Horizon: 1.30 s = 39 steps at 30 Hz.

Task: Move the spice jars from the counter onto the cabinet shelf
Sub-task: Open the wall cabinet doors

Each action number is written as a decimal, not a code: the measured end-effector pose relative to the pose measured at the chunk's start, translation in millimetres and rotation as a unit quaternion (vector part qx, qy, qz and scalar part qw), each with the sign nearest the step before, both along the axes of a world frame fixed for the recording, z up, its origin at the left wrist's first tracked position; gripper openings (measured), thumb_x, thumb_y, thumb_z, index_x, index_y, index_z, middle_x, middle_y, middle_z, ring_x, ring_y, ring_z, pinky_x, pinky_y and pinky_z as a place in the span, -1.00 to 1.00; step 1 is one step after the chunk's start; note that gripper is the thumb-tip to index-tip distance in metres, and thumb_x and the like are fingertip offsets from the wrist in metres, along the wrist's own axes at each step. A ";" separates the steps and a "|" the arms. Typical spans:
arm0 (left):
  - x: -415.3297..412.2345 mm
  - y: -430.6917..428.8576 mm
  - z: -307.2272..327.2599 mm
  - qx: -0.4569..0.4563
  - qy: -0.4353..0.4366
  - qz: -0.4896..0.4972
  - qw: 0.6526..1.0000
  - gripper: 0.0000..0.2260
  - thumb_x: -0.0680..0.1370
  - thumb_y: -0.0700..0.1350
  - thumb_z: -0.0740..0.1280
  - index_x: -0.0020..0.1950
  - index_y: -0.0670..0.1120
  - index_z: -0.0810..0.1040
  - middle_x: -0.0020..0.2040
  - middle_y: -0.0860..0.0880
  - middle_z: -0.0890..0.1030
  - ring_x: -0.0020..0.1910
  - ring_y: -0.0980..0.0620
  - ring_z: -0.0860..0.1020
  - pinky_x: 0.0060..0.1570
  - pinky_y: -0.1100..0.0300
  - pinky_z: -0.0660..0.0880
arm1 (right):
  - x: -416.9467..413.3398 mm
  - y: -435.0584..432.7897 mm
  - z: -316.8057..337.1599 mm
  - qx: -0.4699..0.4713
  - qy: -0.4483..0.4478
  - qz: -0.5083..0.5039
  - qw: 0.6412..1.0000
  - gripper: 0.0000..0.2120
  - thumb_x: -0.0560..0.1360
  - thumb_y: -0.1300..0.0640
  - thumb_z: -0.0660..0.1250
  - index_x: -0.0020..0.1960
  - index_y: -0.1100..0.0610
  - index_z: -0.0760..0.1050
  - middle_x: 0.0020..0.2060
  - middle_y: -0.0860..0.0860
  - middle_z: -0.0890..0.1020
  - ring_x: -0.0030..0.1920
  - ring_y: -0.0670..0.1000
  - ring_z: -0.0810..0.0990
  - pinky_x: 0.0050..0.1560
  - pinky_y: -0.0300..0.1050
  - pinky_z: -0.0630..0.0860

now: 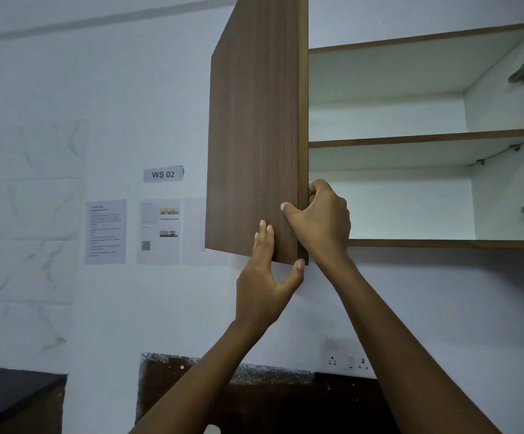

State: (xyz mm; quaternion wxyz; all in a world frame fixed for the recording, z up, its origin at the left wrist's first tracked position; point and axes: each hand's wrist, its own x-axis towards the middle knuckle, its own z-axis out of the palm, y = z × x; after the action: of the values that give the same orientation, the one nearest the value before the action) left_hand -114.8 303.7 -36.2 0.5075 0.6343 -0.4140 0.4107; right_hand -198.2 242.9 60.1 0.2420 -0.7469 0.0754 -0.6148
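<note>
As its door [254, 136] stands open, cabinet [504, 198] shows one shelf [411, 137] across its white interior.
Door edge gripped by right hand [323, 217], fingers curled round it; left hand [263, 277] lies flat-fingered on door face, thumb under bottom edge.

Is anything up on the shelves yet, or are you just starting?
Just starting. Done: the cabinet stands open. In hand: the right hand grips the door by its edge, the left hand presses its face. Left: neither shelf shows a jar, so all the moving remains.
</note>
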 end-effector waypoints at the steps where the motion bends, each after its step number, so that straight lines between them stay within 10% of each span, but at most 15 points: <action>1: 1.1 11.9 -0.1 -0.003 0.001 -0.012 1.000 -0.28 0.41 0.31 0.14 0.50 0.07 0.08 0.52 0.10 0.14 0.48 0.08 0.21 0.23 0.51 0.16 | 0.3 12.2 -0.7 -0.004 -0.004 -0.001 1.000 -0.72 0.43 0.02 0.38 0.02 0.16 0.42 -0.27 -0.01 0.49 -0.26 0.01 0.50 -0.26 -0.15 0.42; 10: 19.1 113.7 1.5 -0.023 0.017 -0.112 0.993 -0.34 0.47 0.26 0.14 0.50 0.00 0.20 0.46 0.03 0.33 0.39 0.06 0.38 0.33 0.00 0.39 | 15.3 122.5 -4.6 -0.038 -0.031 0.007 0.999 -0.77 0.44 0.05 0.35 -0.09 0.06 0.29 -0.36 -0.13 0.39 -0.29 -0.03 0.49 -0.24 -0.15 0.47; 18: 41.0 187.5 -7.2 -0.072 0.041 -0.167 0.982 -0.43 0.50 0.19 0.13 0.38 -0.13 0.43 0.27 -0.03 0.56 0.24 0.11 0.51 0.17 0.26 0.48 | 46.3 202.1 -7.4 -0.065 -0.052 -0.009 0.997 -0.79 0.42 0.06 0.33 -0.05 0.12 0.35 -0.23 -0.01 0.52 -0.28 0.02 0.51 -0.24 -0.11 0.48; 24: 58.6 230.3 -12.2 -0.136 0.093 -0.166 0.972 -0.72 0.49 0.19 0.08 0.07 0.20 0.51 -0.03 0.32 0.63 0.07 0.21 0.58 0.04 0.29 0.48 | 73.7 253.2 -8.8 -0.107 -0.055 -0.014 0.993 -0.78 0.42 0.09 0.32 -0.04 0.18 0.36 -0.25 0.02 0.46 -0.33 0.05 0.42 -0.32 -0.14 0.32; 30: 71.6 256.6 -13.5 -0.193 0.137 -0.182 0.955 -0.68 0.54 0.03 0.03 0.04 0.03 0.56 0.01 0.01 0.65 0.08 0.06 0.60 0.17 0.18 0.51 | 101.5 291.7 -9.2 -0.127 -0.067 -0.029 0.989 -0.78 0.40 0.13 0.33 -0.03 0.20 0.38 -0.26 0.00 0.38 -0.38 0.03 0.35 -0.42 -0.22 0.17; 39: 84.4 274.9 -12.0 -0.196 0.142 -0.149 0.959 -0.71 0.52 0.04 0.02 -0.04 0.10 0.53 -0.09 0.11 0.64 -0.03 0.17 0.62 0.07 0.27 0.54 | 125.2 307.9 -11.8 -0.117 -0.116 -0.054 0.985 -0.76 0.32 0.15 0.39 -0.12 0.22 0.40 -0.35 0.00 0.36 -0.48 0.00 0.29 -0.44 -0.27 0.09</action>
State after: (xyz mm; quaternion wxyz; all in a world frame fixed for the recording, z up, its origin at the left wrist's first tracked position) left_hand -30.4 578.5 -48.2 0.7309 0.5053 -0.3392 0.3090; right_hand -73.0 550.8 48.3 0.1265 -0.6887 0.0149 -0.7137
